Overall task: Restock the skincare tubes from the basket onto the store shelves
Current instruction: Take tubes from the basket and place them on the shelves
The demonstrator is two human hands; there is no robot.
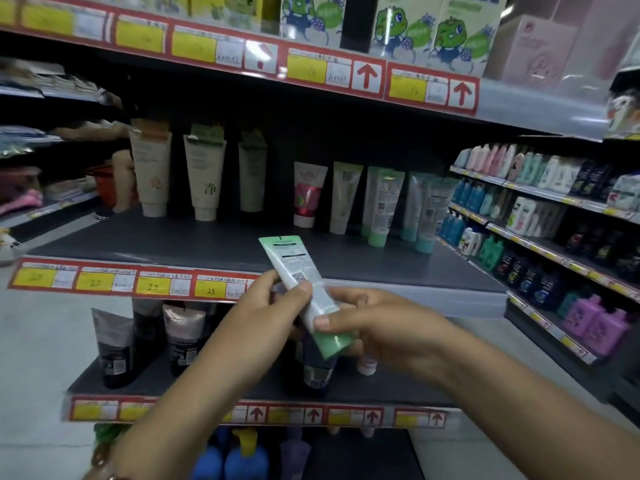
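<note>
both hands meet in front of the middle shelf, holding one green-and-white skincare tube (304, 292) between them. the left hand (273, 306) curls its thumb and fingers round the tube's middle, over the printed panel with the small code square. the right hand (367, 320) pinches the lower end, thumb pressed on the white body just above the green cap (332, 342). the tube tilts, crimped green end up and to the left, cap down and to the right, and it hangs just in front of the middle shelf's (207, 244) front edge, not touching it.

behind it, at the back of that shelf, a row of standing tubes (204, 178) rests cap down: three pale ones to the left, a pink-and-white one and several green-capped ones to the right. yellow price tags (152, 284) line the red rail below them.

the lower shelf (242, 389) holds dark tubes (112, 344), partly hidden by the forearms. the text on the held tube is too small to read. the basket is out of sight, and the side aisle's bottles (540, 216) are blurred.
</note>
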